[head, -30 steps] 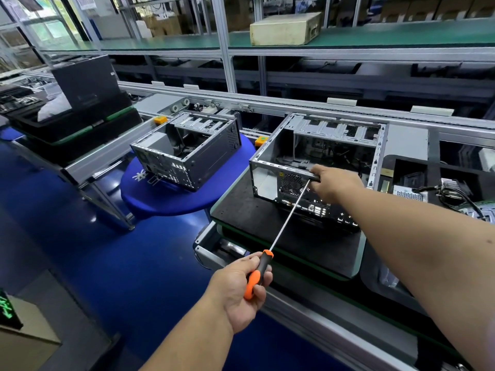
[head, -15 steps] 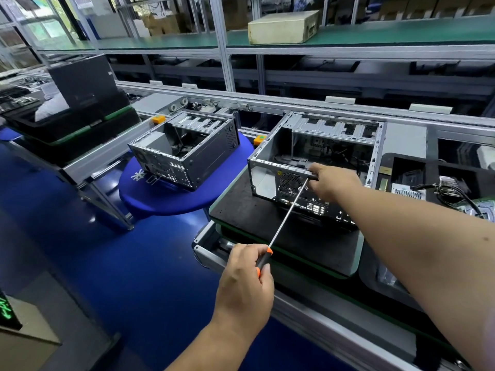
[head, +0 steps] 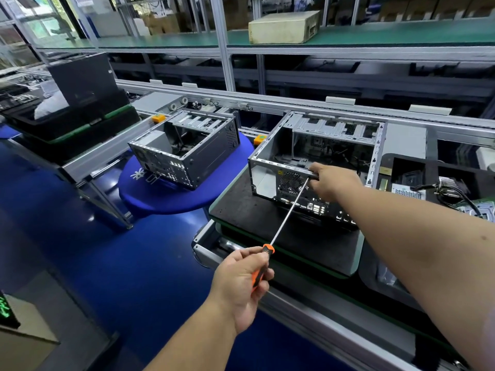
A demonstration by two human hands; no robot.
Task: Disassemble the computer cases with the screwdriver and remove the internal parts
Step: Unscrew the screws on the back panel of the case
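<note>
Blue stool point(head: 171, 202) bearing second case point(head: 184, 153) (left), both hands' fingers gripping: screwdriver point(head: 284, 226), case rim point(head: 281, 165).

Screwdriver point(head: 263, 266): orange handle with black grip sections, bright silver shaft. Near computer case point(head: 316, 162): silver-grey metal, perforated fan grille at rear. Second case point(head: 184, 152): darker grey. Mat point(head: 249, 207) under near case: black, green edge. Round stool point(head: 166, 199): blue, white mark. Shelf surface point(head: 375, 33): green. Box point(head: 284, 26) on shelf: cream-beige.

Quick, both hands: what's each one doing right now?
Left hand: grips the screwdriver handle.
Right hand: fingers curled at the case rear edge, by the screwdriver tip; exact hold hidden.
</note>
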